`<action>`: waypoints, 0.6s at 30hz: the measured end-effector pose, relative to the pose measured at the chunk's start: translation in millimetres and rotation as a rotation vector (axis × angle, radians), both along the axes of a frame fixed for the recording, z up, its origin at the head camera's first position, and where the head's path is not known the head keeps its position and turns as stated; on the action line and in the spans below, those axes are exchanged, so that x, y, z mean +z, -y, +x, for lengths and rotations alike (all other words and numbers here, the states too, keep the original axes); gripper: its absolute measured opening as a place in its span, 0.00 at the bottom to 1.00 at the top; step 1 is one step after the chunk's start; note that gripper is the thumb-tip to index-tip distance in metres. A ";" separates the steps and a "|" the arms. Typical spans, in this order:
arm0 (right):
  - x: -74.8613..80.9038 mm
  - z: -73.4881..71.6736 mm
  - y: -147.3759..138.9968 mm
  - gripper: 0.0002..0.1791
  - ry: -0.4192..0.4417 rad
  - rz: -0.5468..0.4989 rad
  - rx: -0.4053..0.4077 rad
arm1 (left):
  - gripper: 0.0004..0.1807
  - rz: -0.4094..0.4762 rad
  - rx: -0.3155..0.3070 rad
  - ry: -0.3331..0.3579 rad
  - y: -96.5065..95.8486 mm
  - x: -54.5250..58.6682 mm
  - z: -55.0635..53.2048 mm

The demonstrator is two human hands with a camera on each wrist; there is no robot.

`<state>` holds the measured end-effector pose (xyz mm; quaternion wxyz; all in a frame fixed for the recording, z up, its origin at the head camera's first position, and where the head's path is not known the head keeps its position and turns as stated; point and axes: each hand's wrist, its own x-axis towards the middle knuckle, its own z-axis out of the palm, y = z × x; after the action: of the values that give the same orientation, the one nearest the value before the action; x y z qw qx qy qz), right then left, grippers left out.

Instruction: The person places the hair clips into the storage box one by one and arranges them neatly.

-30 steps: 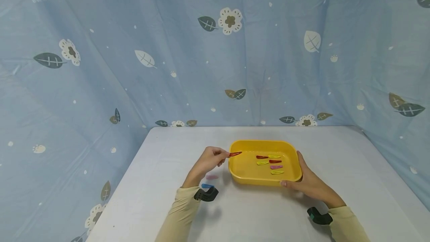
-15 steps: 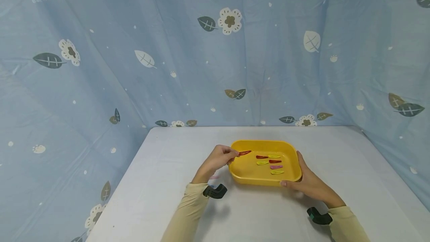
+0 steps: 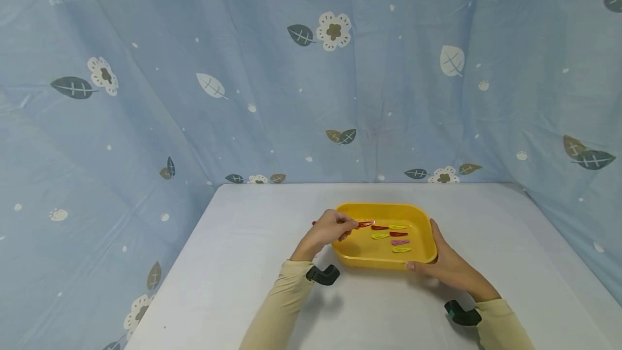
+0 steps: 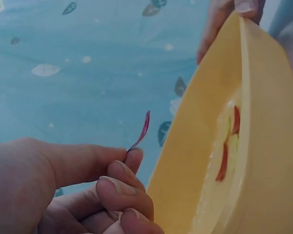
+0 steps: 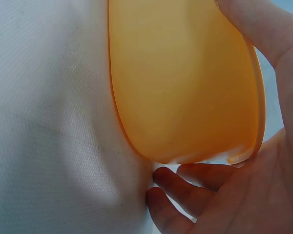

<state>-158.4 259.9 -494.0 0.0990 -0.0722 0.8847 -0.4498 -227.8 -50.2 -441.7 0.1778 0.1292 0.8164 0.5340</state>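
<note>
Between thumb and fingertip my left hand [image 3: 332, 228] pinches a red hair clip [image 3: 366, 224], held over the left part of the yellow tray [image 3: 359, 263]. In the left wrist view the clip [image 4: 145, 126] juts up from the fingertips, beside the tray wall. My right hand [image 3: 449, 266] grips the tray's right front corner, thumb at the front rim and fingers along the right side. Inside the tray lie a red clip [image 3: 380, 227], a yellow clip [image 3: 397, 227], a pink clip [image 3: 400, 242] and several others, arranged in two columns.
On the white table [image 3: 252, 220], left of the tray, a red tip [image 3: 314, 223] peeks out from behind my left hand. Both wrists wear black devices, one on the left [image 3: 323, 275] and one on the right [image 3: 461, 313]. A blue patterned curtain [image 3: 272, 101] hangs behind.
My left hand has carried the red clip rightward, from the tray's left rim to over its inside. It now hides the blue clip left of the tray. My right hand and the tray stay put.
</note>
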 end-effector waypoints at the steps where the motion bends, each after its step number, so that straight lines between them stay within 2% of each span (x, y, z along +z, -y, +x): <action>1: 0.0 0.1 -0.1 0.76 0.002 0.003 -0.002 | 0.18 0.002 0.001 -0.002 -1.9 -0.1 0.0; 12: -2.8 -0.8 -1.3 0.76 0.008 0.013 -0.006 | 0.18 -0.002 -0.015 0.017 -20.5 -5.1 -4.8; 18: -3.2 -1.0 -1.7 0.76 0.002 0.016 -0.005 | 0.15 -0.028 0.003 0.026 -28.2 -8.5 -5.9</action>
<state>-159.4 261.6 -497.2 0.0997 -0.0689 0.8883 -0.4429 -233.7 -22.0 -450.2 0.1893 0.1188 0.8217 0.5242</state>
